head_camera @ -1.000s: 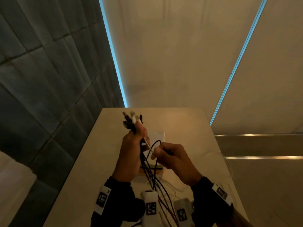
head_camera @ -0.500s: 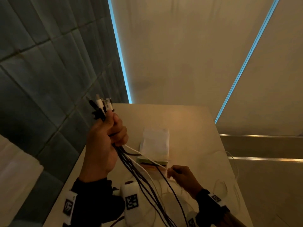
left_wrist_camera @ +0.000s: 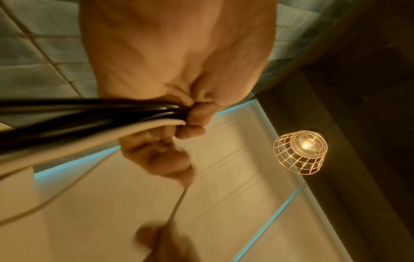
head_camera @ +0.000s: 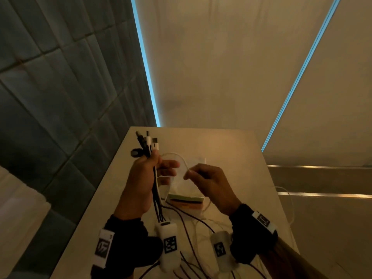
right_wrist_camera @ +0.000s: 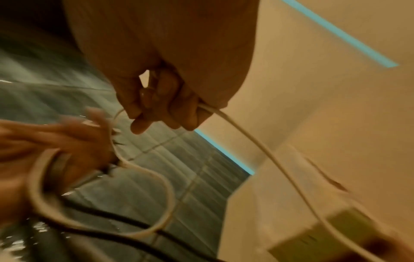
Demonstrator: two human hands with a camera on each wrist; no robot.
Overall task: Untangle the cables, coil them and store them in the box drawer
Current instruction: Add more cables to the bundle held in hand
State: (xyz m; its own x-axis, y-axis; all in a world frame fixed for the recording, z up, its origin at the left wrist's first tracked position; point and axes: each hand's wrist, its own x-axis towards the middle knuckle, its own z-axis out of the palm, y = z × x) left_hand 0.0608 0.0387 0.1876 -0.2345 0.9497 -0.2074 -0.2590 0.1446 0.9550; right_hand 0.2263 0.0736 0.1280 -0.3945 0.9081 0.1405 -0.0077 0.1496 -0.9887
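My left hand [head_camera: 150, 170] grips a bundle of black and white cables [head_camera: 156, 190] just below their plugs [head_camera: 148, 140], which stick up above the fist. The same bundle [left_wrist_camera: 94, 122] runs across the left wrist view into the curled fingers. My right hand [head_camera: 199, 178] pinches a thin white cable [head_camera: 177, 156] that arcs over from the left hand in a loop. In the right wrist view this white cable [right_wrist_camera: 257, 141] leaves the right hand's fingers [right_wrist_camera: 156, 109] and trails down. The box [head_camera: 187, 196] lies on the table behind both hands, partly hidden.
The beige table [head_camera: 231, 150] ends at a grey tiled wall [head_camera: 60, 97] on the left. Loose cable ends [head_camera: 193, 224] lie on the table near my wrists, and a white cable [head_camera: 289, 202] hangs over the right edge. A caged lamp [left_wrist_camera: 301, 152] glows overhead.
My left hand has come down and to the right with the bundle. My right hand has risen from the table toward it, drawing the white cable up into a loop.
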